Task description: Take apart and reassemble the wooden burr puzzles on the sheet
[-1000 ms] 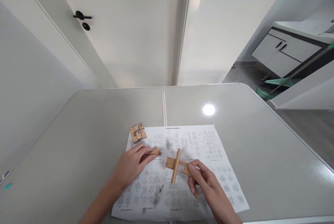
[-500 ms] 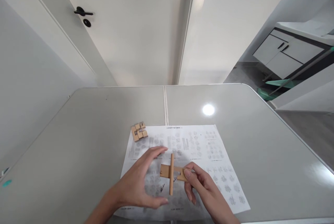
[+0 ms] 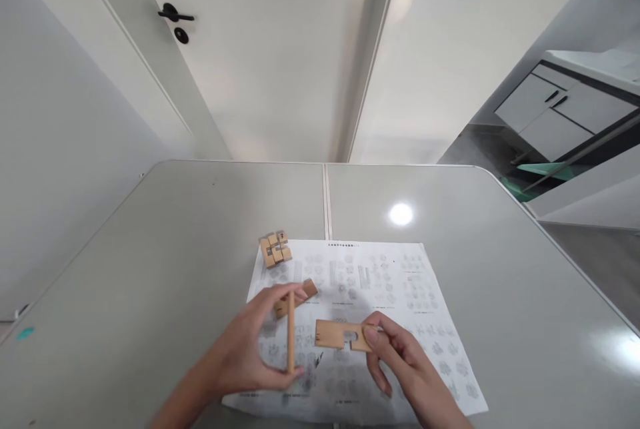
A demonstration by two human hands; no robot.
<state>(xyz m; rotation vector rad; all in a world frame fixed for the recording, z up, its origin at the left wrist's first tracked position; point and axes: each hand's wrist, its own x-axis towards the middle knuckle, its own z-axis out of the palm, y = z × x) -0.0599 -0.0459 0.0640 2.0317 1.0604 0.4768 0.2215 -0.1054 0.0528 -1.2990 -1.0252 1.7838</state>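
My left hand [image 3: 250,346] pinches a narrow wooden puzzle piece [image 3: 291,332] by its two ends, between thumb and fingers; it stands edge-on to me. In my right hand [image 3: 400,352] is a flat wooden puzzle board [image 3: 330,334] with a cut-out slot, gripped at its right end. The two pieces are apart, with a small gap between them. Behind my left fingertips another flat wooden piece [image 3: 310,289] lies slanted on the printed sheet [image 3: 400,302], partly covered by the fingers.
A small assembled wooden block puzzle [image 3: 275,249] sits at the sheet's far left corner. The sheet lies on a grey table [image 3: 200,229] with a centre seam. A white door [image 3: 270,62] stands beyond, and a white cabinet [image 3: 565,109] is at right.
The narrow piece, which crossed the slotted board, has moved left off it and is now held in my left hand. My left fingers have closed; the slanted piece on the sheet now shows.
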